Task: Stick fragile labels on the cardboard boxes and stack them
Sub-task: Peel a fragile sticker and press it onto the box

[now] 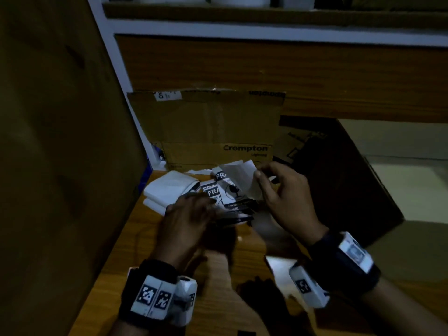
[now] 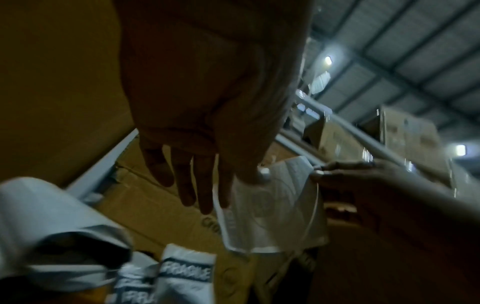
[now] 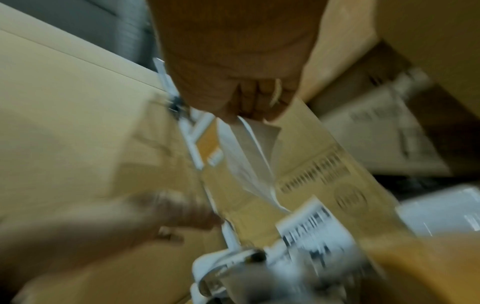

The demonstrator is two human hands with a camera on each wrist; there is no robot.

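Observation:
A loose pile of black-and-white fragile labels (image 1: 236, 204) lies on the wooden table (image 1: 135, 258), in front of a cardboard box (image 1: 213, 127) printed "Crompton". My right hand (image 1: 260, 174) pinches the top edge of one label sheet (image 1: 238, 174) and holds it above the pile. The same sheet (image 2: 272, 216) hangs between both hands in the left wrist view, with the right hand (image 2: 319, 172) at its corner. My left hand (image 1: 201, 202) hovers over the pile with straight fingers. Its thumb lies against the sheet's upper left edge. The right wrist view is blurred and shows the right hand (image 3: 249, 111) gripping the sheet (image 3: 246, 148).
A tall cardboard panel (image 1: 60, 141) stands along the left. A dark box (image 1: 344, 185) sits to the right of the hands. Folded white paper (image 1: 169, 187) lies left of the labels. Wooden shelving with a white frame (image 1: 242, 27) rises behind the Crompton box.

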